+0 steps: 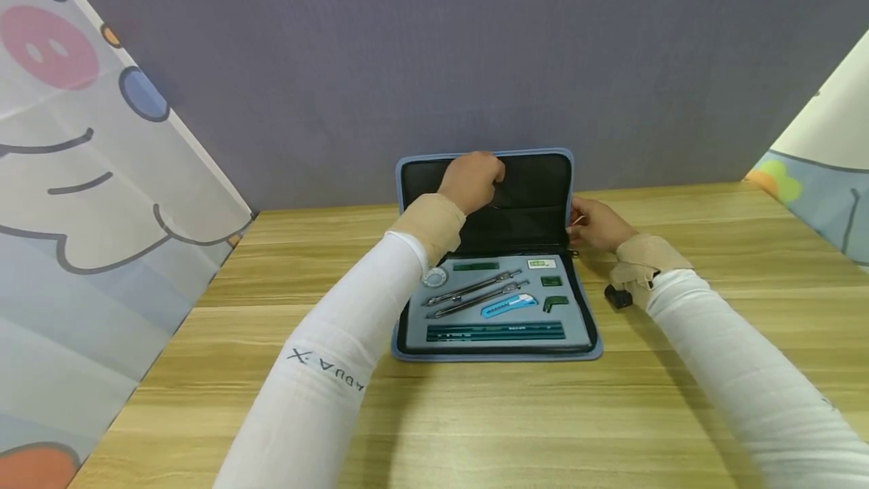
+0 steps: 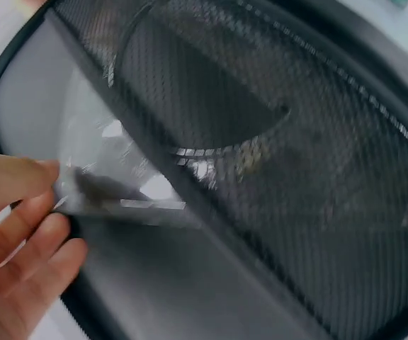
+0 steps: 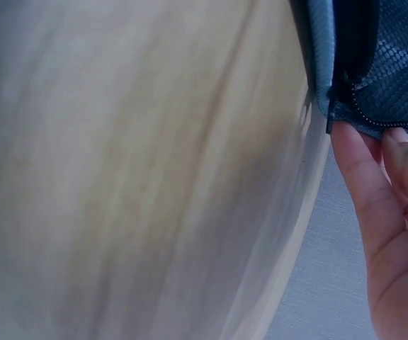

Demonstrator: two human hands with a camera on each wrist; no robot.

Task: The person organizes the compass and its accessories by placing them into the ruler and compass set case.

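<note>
A: Left hand (image 1: 473, 179) first. Fingers?

B: Curled, up at the raised lid of the blue-edged zip-up fabric drafting case (image 1: 584, 300). In the left wrist view the fingertips (image 2: 27, 185) pinch a clear plastic sheet (image 2: 129, 185) lying against the lid's black mesh pocket (image 2: 275, 163).

A: Right hand (image 1: 596, 223)?

B: At the lid's right edge, close to the hinge. Fingers bent; the right wrist view shows the thumb and fingers (image 3: 363, 166) pinching the blue edge by the black zipper (image 3: 360, 113). Gripping the case, not loose.

A: Surface, room?

B: Light wood-grain tabletop (image 1: 224, 368). Grey-purple wall (image 1: 407, 44) along the far edge, cartoon-print curtains on the left (image 1: 88, 195) and right (image 1: 824, 157) sides.

A: Where's the case?

B: Middle of the table, nearer the far edge, lid standing close to the wall. The base lies flat, its front edge well back from the near edge.

A: Orientation?

B: Open towards the person, hinge running left-right. The grey foam tray (image 1: 421, 319) holds two metal compasses (image 1: 475, 294) lying diagonally, a blue utility knife (image 1: 508, 306) and dark green pencils (image 1: 495, 333) along the front, long axis left-right. A small black object (image 1: 618, 296) sits on the table just right of the case, under the right wrist; can't tell what it is.
</note>
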